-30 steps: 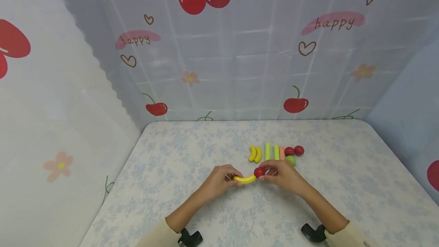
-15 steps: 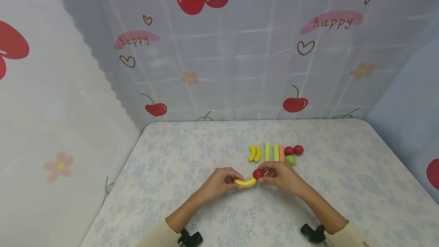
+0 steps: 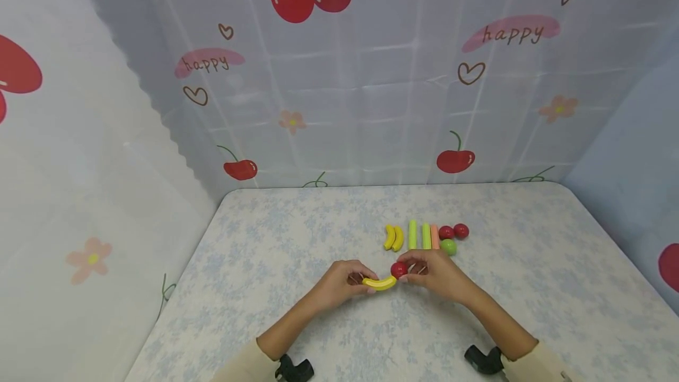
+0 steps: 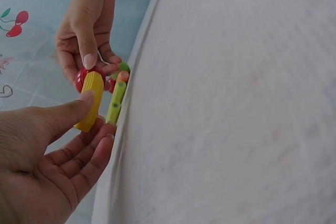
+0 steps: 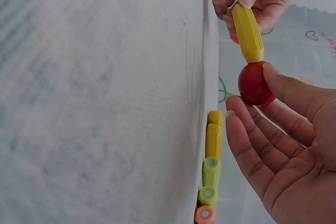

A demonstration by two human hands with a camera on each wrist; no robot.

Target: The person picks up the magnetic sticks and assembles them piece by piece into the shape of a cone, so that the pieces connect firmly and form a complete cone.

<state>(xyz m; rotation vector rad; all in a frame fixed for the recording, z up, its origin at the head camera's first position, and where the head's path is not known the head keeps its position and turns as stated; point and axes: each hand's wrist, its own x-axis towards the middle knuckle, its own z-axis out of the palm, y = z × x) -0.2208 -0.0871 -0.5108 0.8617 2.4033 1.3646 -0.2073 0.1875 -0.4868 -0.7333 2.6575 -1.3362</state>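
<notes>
Just above the patterned tabletop (image 3: 265, 240), a yellow curved rod (image 3: 379, 283) meets a red ball (image 3: 399, 270), end against surface. The left hand (image 3: 342, 280) pinches the rod at the end away from the ball; the right hand (image 3: 437, 273) pinches the ball between thumb and fingers. Both pieces look light, stiff and hard to damage. The rod's ridged sides should give good purchase near its free end, whereas the glossy ball may slip and is best held across its sides, leaving the contact bare. Beyond lie two more yellow curved rods (image 3: 398, 239), two light-green straight rods (image 3: 412, 234), an orange straight rod (image 3: 435, 237), two more red balls (image 3: 461, 231) and a green ball (image 3: 448, 247).
</notes>
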